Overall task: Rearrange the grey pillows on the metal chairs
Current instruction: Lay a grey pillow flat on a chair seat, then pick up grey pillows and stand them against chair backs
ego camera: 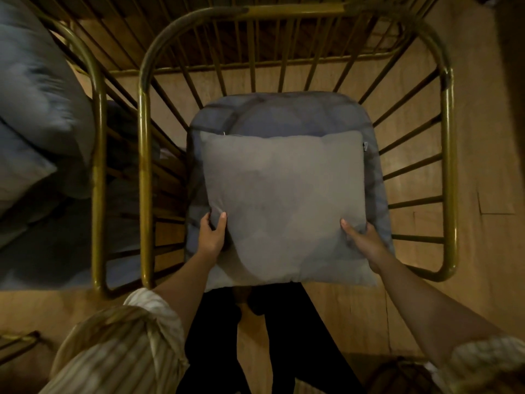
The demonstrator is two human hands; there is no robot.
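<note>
Wooden flooring [483, 137] in a warm brown fills the background, seen from above through the bars of two brass-coloured metal chairs. At nine o'clock stands the left chair [98, 155], only its curved frame and side rails in view, and on it lies a blurred grey pillow [34, 109], its corner pointing toward the middle of the picture, with a darker cushion beneath. Just beside it, the centre chair [447, 172] takes up the middle, its rounded top rail arching from ten o'clock to two o'clock and its thin bars fanning down to the seat. On that seat rests a blue-grey seat cushion [284, 115], visible mainly along its twelve o'clock edge and down its sides.

Over the cushion lies a square grey pillow [287, 200], its six o'clock edge reaching past the front of the seat. The left hand [213, 236] grips the pillow's edge at about eight o'clock, thumb on top and fingers curled under. The right hand [362, 240] grips the opposite edge at about four o'clock in the same way. Both forearms rise from striped, rolled-up sleeves [127, 351] at the bottom corners, and dark trousers [216, 336] show at six o'clock between them.
</note>
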